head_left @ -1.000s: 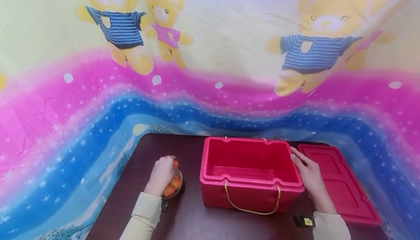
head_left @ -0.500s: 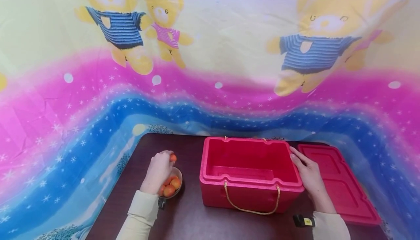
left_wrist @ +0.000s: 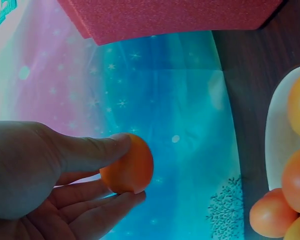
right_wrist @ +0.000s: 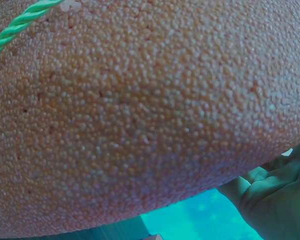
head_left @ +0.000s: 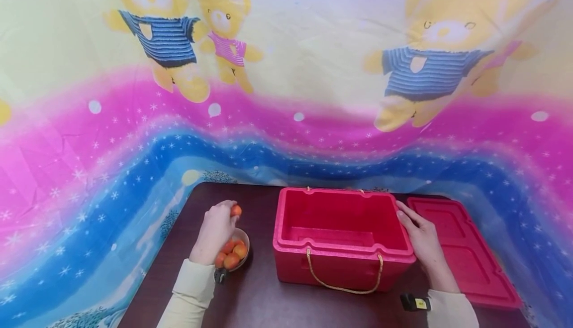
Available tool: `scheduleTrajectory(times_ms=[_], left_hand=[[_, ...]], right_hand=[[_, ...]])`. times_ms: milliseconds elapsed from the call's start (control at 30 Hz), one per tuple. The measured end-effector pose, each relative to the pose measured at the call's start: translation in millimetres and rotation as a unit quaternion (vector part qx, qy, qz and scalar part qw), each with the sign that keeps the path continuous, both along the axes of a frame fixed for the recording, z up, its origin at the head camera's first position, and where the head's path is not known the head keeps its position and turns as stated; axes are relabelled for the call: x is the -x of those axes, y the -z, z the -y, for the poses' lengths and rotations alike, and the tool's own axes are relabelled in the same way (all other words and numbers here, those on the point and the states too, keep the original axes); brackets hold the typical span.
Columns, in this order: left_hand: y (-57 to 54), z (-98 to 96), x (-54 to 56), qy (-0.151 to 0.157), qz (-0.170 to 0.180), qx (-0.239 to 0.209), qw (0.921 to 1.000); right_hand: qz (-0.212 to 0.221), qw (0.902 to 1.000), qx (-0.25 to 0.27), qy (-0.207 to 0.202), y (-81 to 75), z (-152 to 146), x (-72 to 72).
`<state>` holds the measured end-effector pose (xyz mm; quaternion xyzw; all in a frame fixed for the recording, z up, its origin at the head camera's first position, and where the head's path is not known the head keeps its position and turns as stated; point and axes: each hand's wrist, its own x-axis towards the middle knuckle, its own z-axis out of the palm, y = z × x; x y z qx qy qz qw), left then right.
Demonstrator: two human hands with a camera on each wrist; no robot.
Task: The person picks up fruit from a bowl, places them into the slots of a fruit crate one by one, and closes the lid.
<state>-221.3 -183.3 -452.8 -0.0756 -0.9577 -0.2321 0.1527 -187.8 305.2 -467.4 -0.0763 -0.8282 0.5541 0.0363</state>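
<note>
My left hand [head_left: 215, 231] pinches a small smooth orange-red tomato [head_left: 236, 210] between thumb and fingertips, raised just beyond a round bowl [head_left: 247, 244]. In the left wrist view the thumb lies over the held tomato [left_wrist: 130, 167], with fingertips beneath it. Several similar tomatoes [head_left: 231, 261] sit in the pale bowl [left_wrist: 277, 120]. A red foam box [head_left: 331, 268] with its top uncovered stands to the right. At the box's right end my right hand [head_left: 423, 238] holds the rim near the far corner; its fingertips are partly hidden. The box wall [right_wrist: 140, 115] fills most of the right wrist view.
A red lid [head_left: 474, 263] lies on the dark table [head_left: 255, 298], right of the box. A rope handle [head_left: 342, 288] hangs on the box's front. Behind the table hangs a patterned cloth [head_left: 286, 139] with printed bears.
My left hand has lifted the tomato up and away from the bowl, towards the table's far side, uncovering more of the bowl. The right hand and box have stayed in place.
</note>
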Motion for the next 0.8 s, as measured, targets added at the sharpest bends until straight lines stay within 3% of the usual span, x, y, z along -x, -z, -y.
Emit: scheduleTrajectory(times_ms=[800], left_hand=[[-31.0,-7.2,5.7,0.011,-0.048,-0.009,0.9988]], right_hand=[[0.006,1.0,-0.003,0.0,1.2,-1.1,0.5]])
